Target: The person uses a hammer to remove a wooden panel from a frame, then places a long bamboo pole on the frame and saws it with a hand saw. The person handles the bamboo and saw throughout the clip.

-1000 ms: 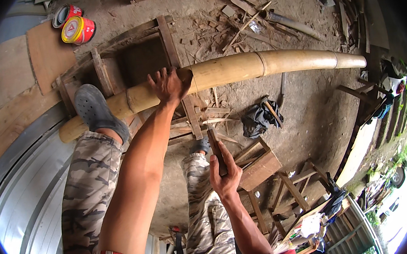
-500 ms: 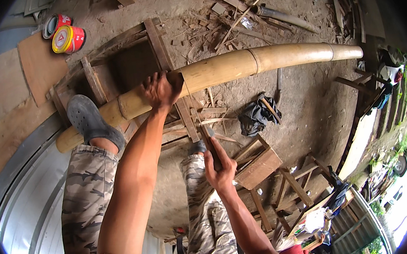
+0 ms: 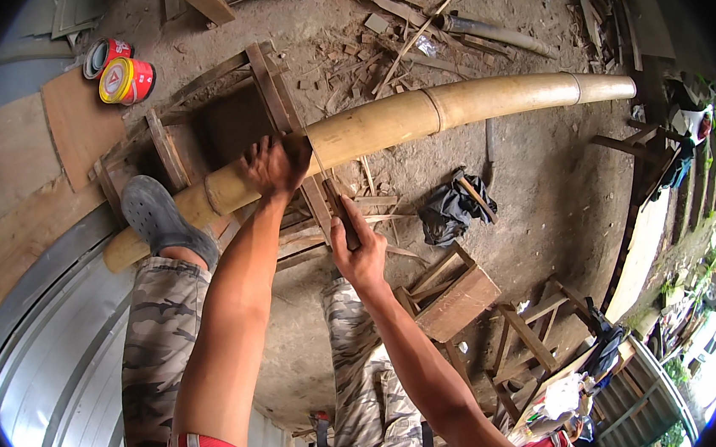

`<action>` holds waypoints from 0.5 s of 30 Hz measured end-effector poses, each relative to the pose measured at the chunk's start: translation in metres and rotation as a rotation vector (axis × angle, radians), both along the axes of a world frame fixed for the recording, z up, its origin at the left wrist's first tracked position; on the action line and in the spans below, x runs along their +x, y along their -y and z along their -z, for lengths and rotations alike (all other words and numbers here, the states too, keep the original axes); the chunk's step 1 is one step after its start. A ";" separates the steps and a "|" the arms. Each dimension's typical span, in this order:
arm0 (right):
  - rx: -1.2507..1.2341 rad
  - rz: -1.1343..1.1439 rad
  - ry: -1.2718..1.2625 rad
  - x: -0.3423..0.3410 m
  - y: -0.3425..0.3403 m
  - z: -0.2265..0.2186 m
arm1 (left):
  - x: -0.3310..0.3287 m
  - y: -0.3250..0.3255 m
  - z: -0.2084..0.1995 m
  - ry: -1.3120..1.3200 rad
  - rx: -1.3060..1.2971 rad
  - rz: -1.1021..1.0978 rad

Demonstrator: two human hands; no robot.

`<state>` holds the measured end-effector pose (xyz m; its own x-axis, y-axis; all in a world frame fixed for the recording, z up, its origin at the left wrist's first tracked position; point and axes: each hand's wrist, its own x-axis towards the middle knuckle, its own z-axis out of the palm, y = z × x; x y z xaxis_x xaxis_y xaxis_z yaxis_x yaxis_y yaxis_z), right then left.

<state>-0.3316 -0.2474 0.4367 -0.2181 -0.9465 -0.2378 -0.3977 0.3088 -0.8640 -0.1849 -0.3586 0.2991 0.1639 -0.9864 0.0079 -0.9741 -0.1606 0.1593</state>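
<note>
A thick bamboo pole [image 3: 375, 128] lies slanting across a low wooden bench frame, its thinner end reaching far right. My left hand [image 3: 276, 167] is closed over the top of the pole, gripping it. Just right of that hand, a thin handsaw [image 3: 317, 155] stands with its blade against the bamboo. My right hand [image 3: 361, 255] is wrapped round the saw's handle, index finger stretched along it. How deep the blade sits in the bamboo cannot be made out. My foot in a grey clog [image 3: 158, 220] presses on the pole's left part.
Paint cans [image 3: 126, 80] stand at the upper left near plywood sheets [image 3: 81, 120]. Wood scraps [image 3: 410, 40] litter the ground beyond the pole. A hammer handle [image 3: 477, 199] lies on a black bag [image 3: 447, 220]. A wooden box [image 3: 459, 304] sits right of my right forearm.
My right hand has pushed the saw forward and slightly left, closer to the bamboo. The left hand keeps its grip on the pole.
</note>
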 end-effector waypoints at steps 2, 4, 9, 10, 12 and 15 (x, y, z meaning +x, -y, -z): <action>-0.020 0.001 -0.018 -0.002 -0.016 -0.001 | 0.003 -0.003 -0.001 0.001 0.021 -0.003; 0.044 0.002 -0.005 -0.012 -0.063 -0.021 | 0.006 -0.002 -0.003 -0.037 0.055 -0.023; 0.089 0.017 -0.009 -0.059 -0.145 -0.080 | 0.002 -0.003 -0.003 -0.024 -0.018 -0.031; 0.013 0.011 -0.060 -0.069 -0.155 -0.082 | 0.000 -0.002 -0.005 -0.031 -0.045 -0.028; -0.021 0.018 -0.108 -0.096 -0.179 -0.075 | 0.001 0.000 -0.008 0.003 -0.005 -0.049; 0.041 0.127 -0.132 -0.127 -0.179 -0.074 | -0.015 0.007 -0.019 0.032 0.132 -0.059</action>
<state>-0.4591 -0.0683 0.5102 -0.3672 -0.8994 -0.2371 -0.4627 0.3978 -0.7922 -0.1996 -0.3655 0.3184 0.2236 -0.9678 -0.1153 -0.9666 -0.2354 0.1017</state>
